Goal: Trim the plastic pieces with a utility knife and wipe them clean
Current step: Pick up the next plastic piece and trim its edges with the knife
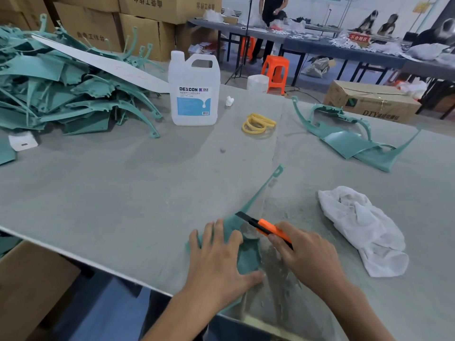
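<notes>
One plastic piece [249, 257], under left hand [219, 262]

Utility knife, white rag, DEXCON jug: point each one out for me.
utility knife [267, 227], head view, on its orange body.
white rag [362, 230], head view, middle of the crumpled cloth.
DEXCON jug [194, 99], head view, on its front label.
</notes>
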{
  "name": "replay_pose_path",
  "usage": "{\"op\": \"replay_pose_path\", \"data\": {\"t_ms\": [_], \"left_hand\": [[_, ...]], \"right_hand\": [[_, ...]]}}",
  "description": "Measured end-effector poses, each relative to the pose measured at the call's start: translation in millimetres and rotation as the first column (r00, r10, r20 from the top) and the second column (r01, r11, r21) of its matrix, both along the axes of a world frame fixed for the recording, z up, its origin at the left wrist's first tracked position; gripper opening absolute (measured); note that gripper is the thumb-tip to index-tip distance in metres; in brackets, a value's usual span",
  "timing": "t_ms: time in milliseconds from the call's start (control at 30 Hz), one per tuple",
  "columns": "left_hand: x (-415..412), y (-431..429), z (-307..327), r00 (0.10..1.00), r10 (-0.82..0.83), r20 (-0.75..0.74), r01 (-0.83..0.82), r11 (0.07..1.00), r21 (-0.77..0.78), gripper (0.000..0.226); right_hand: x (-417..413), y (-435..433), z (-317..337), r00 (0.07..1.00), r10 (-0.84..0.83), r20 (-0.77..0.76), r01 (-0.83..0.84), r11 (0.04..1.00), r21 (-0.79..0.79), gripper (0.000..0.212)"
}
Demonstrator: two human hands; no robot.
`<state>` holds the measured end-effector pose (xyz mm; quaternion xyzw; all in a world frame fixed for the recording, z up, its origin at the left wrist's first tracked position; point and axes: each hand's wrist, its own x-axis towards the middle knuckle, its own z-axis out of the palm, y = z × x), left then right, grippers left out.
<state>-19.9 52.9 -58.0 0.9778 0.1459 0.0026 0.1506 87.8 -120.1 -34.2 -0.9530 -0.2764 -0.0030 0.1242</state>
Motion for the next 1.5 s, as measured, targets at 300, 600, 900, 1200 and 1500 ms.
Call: {"op": "replay_pose_path", "data": {"t_ms": [300,600,900,1200,1500], "left_hand": [[8,3,7,0.998,-0.008,0.067,0.009,1.000,-0.015,0.071],[18,10,35,0.993,-0.073,-0.095,0.067,0.996,-0.066,0.067],[21,6,42,0.981,-0.084,-0.175,0.081,0.996,-0.027,0.062],[22,3,45,0.980,-0.082,-0.181,0.087,0.996,0.021,0.064],[25,-2,45,0.979,-0.090,-0.184,0.111,0.988,0.105,0.063]], "right_hand": [[3,0,-1,0.996,0.004,0.084,0.002,0.998,-0.067,0.030],[40,-4,-2,0.966,-0.136,0.221,0.141,0.990,-0.007,0.034],[26,6,22,0.973,-0.072,0.219,0.080,0.996,-0.028,0.034],[32,13,38,0.990,-0.010,0.142,0.042,0.973,-0.225,0.034],[44,17,49,0.963,-0.050,0.266,0.121,0.958,-0.259,0.031]]}}
